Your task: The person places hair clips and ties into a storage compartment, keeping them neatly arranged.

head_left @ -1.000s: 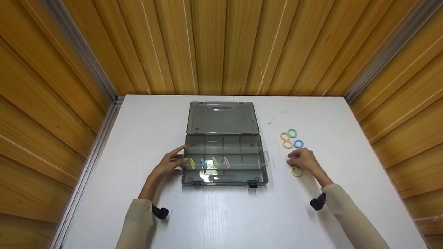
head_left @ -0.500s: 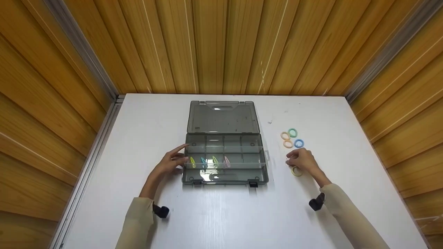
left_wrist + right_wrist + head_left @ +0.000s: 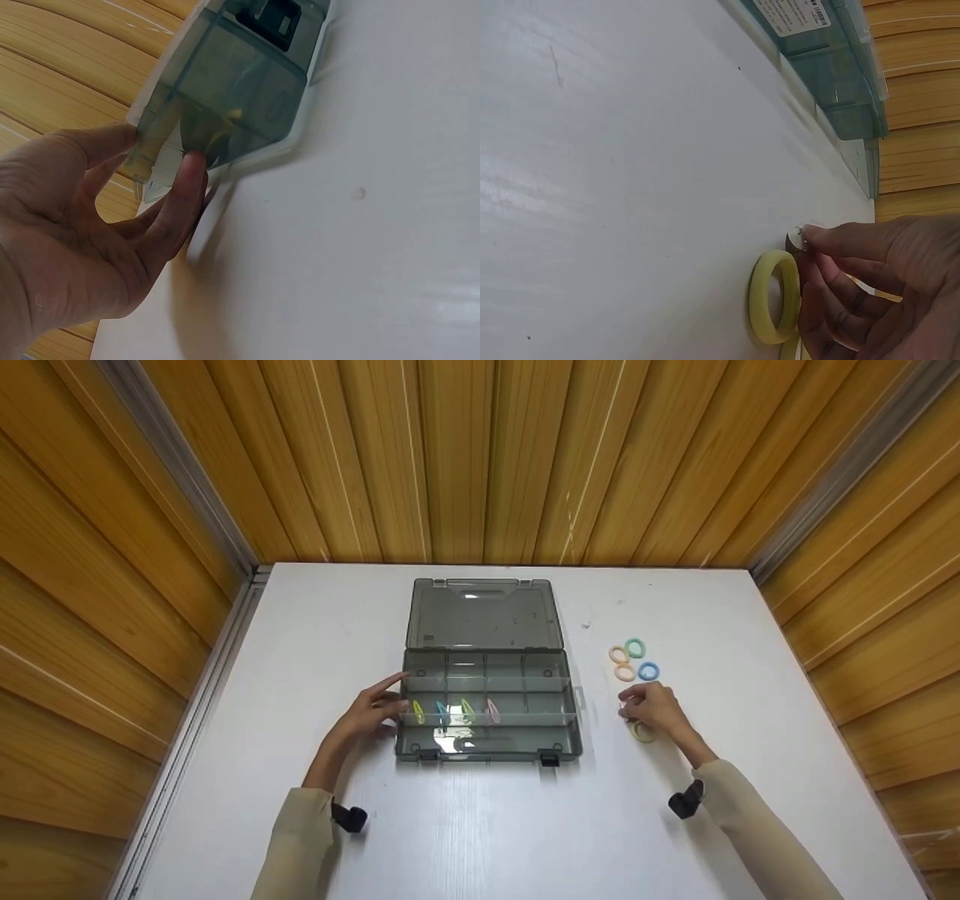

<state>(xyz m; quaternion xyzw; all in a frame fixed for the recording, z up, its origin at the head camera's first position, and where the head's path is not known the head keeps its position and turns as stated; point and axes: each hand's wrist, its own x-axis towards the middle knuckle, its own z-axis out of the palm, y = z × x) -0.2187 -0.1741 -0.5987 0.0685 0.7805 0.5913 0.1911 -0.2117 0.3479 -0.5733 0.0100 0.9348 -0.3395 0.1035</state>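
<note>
Since a second ago, the right hand has edged slightly toward the box, covering more of the yellow ring.

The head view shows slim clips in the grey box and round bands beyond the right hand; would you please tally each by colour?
Slim yellow-green clips: 2
Slim blue clip: 1
Slim pink clip: 1
Round peach bands: 2
Round green band: 1
Round blue band: 1
Total: 8

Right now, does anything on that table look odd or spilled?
A small greyish mark right of the open lid contrasts with the white table; scuff or debris, I can't tell. Nothing looks spilled.
</note>
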